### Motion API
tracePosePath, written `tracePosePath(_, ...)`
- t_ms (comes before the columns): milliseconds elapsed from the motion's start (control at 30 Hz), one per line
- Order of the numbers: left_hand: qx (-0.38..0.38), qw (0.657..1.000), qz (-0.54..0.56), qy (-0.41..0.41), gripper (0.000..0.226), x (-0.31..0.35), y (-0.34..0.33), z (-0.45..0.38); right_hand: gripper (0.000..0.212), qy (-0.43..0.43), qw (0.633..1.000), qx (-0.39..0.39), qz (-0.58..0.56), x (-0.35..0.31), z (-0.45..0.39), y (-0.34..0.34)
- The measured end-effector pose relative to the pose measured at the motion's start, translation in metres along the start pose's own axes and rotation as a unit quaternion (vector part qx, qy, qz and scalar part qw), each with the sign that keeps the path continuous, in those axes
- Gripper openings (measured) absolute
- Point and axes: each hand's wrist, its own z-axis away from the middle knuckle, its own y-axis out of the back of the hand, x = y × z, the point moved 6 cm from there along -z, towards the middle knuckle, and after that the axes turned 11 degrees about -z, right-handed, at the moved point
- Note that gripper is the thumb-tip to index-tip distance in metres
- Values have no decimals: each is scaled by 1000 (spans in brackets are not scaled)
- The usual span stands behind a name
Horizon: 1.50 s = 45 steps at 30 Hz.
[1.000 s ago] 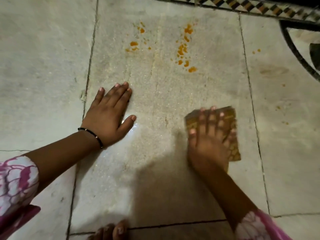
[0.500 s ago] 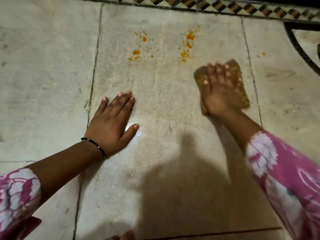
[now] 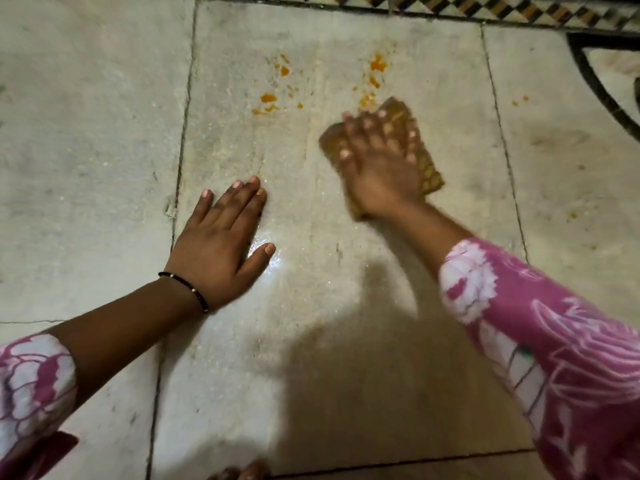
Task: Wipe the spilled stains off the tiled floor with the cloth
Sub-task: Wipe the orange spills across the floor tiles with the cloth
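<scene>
My right hand (image 3: 377,164) presses flat on a folded yellow-brown cloth (image 3: 427,171) on the pale tiled floor (image 3: 104,133), fingers spread over it. Just beyond the cloth's far edge lie orange stains (image 3: 376,65) in a short line. A second patch of orange stains (image 3: 268,98) lies to the left of it, farther from me than my left hand. My left hand (image 3: 221,244) rests palm down on the tile, fingers apart, holding nothing, with a black bracelet on the wrist.
Small orange specks (image 3: 519,100) dot the tile to the right. A patterned border strip (image 3: 485,8) runs along the far edge, with a dark curved line (image 3: 595,84) at the far right. My toes (image 3: 242,474) show at the bottom edge. A wet sheen (image 3: 270,268) glints beside my left thumb.
My right hand pushed the cloth away from me up to the right-hand stains, then drew it back slightly and leftward. The lower stains of that line are gone. My left hand stayed planted.
</scene>
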Motion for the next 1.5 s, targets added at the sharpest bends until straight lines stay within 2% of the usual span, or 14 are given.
tracePosePath(133, 3, 1000, -1, 2, 71, 0, 1, 0, 60, -140, 989, 42, -11, 102, 37, 33)
tracePosePath(267, 0, 1000, -4, 9, 72, 3, 1, -1, 64, -222, 974, 43, -15, 103, 147, 23)
tracePosePath(400, -1, 1000, -3, 9, 71, 3, 0, 1, 63, -82, 996, -33, 32, 45, 197, -8)
tracePosePath(500, -5, 1000, -9, 3, 72, 1, -1, 0, 60, -32, 998, -48, 27, 68, 171, 7)
tracePosePath(600, -11, 1000, -23, 12, 72, 4, -2, 1, 61, -175, 984, 28, 11, 123, 119, 34)
tracePosePath(700, -15, 999, -31, 15, 73, 6, -2, 0, 59, -280, 959, 41, -8, 128, 62, 38)
tracePosePath(767, -14, 999, -29, 15, 73, 6, -2, 0, 60, -254, 966, 49, -9, 94, 41, 30)
tracePosePath(833, -15, 1000, -23, 15, 73, 5, -2, 1, 61, -173, 983, 55, -25, 42, 53, 9)
tracePosePath(967, -18, 1000, -18, 10, 74, 2, -3, 1, 61, -14, 999, 30, -38, -33, 155, -21)
tracePosePath(1033, -23, 1000, -15, 3, 74, 1, -3, 0, 60, -34, 999, -16, -22, -16, 204, -26)
tracePosePath(1133, -23, 999, -23, 2, 73, 2, -4, 1, 60, -156, 988, -22, -1, 45, 228, -9)
tracePosePath(1333, -33, 998, -49, 4, 72, 7, -10, 0, 56, -264, 964, 27, -9, 92, 106, 26)
tracePosePath(1400, -32, 998, -51, 6, 71, 7, -9, 0, 56, -220, 975, 11, -17, 63, 65, 19)
tracePosePath(1500, -26, 998, -53, 9, 72, 8, -8, 1, 53, -58, 998, -2, -22, -10, 60, -6)
